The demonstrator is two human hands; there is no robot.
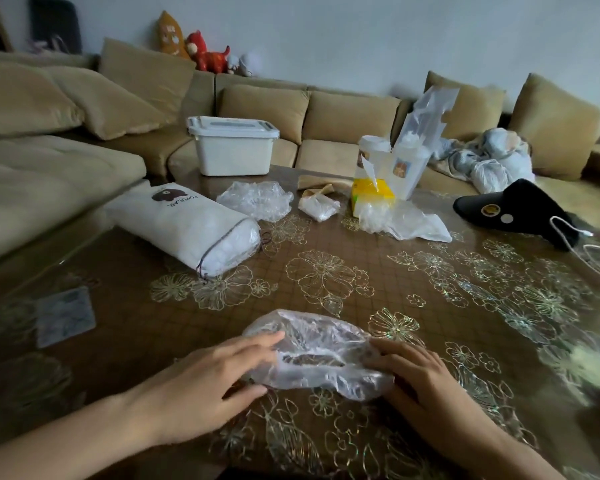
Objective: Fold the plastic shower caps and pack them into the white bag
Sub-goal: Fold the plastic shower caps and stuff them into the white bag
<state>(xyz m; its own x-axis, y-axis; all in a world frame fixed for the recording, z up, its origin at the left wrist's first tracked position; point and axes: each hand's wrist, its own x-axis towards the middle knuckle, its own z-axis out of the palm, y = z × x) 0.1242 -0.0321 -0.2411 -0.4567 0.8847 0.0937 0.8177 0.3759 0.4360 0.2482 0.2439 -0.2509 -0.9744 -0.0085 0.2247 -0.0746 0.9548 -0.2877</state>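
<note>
The shower cap (pixel 319 355) lies near the near edge of the table (pixel 361 268), about midway along it, flattened into a rough oval of thin, clear, wrinkled film with a gathered rim. It looks almost weightless, limp and slippery, so it will likely spring open or slide on the glossy flowered table cover unless it is held down. The best hold is probably at the two ends of the gathered rim, where the film is bunched and thicker.

The left hand (pixel 219 382) lies flat with straight fingers pressing on the cap's left end. The right hand (pixel 420 375) rests spread fingers on the right end; whether its thumb pinches the film cannot be told.

The white bag (pixel 184 223) lies on its side toward the far left corner. It is soft cloth with a drawstring mouth, already bulging with white film. More crumpled caps (pixel 257 199) sit near the far edge, beside the bag's mouth. A hard white storage box (pixel 234 147) stands at the far edge.
</note>
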